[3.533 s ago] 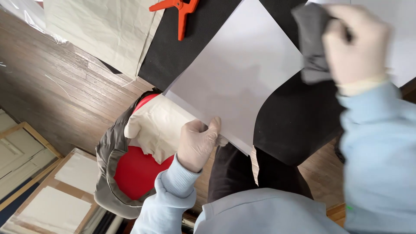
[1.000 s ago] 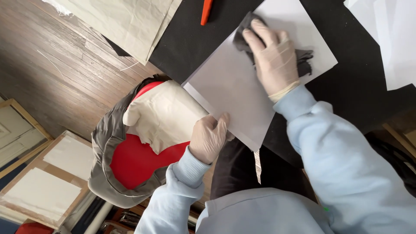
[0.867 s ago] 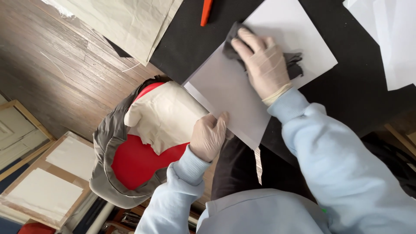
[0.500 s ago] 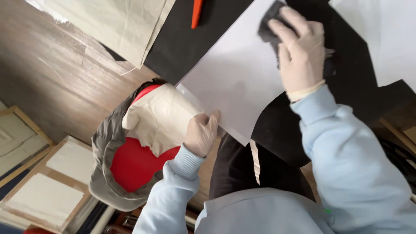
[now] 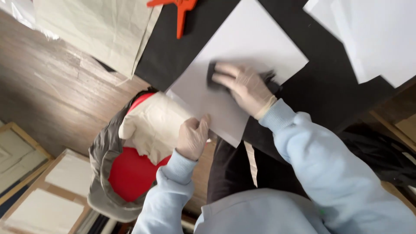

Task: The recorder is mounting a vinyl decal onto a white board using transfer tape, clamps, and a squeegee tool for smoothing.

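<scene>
A large pale grey rectangular sheet (image 5: 236, 65) lies flat on the black desk (image 5: 329, 73), one corner overhanging the desk's near edge. At the sheet's centre, the gloved right hand (image 5: 245, 84) presses down on a dark grey crumpled cloth (image 5: 213, 78), fingers spread flat over it and pointing to 9 o'clock; the cloth shows at the fingertips and again behind the wrist. At 7 o'clock from the cloth, the gloved left hand (image 5: 193, 136) pinches the sheet's near edge, thumb on top and fingers curled beneath. Both arms wear light blue sleeves with ribbed cuffs.

At 11 o'clock from the sheet, an orange plastic spring clamp (image 5: 180, 11) rests on the desk's far part. At 2 o'clock lie more white sheets (image 5: 368, 39), well apart from the hands. Beyond the desk's edge, at 10 o'clock, a creased cream cloth (image 5: 95, 30) hangs over the wooden floor (image 5: 52, 99). Below the left hand, at 8 o'clock, stands a grey bin with a red lining (image 5: 117, 173), a cream crumpled paper (image 5: 151, 125) stuffed into its top. Framed panels (image 5: 39, 199) lean at the lower left.
</scene>
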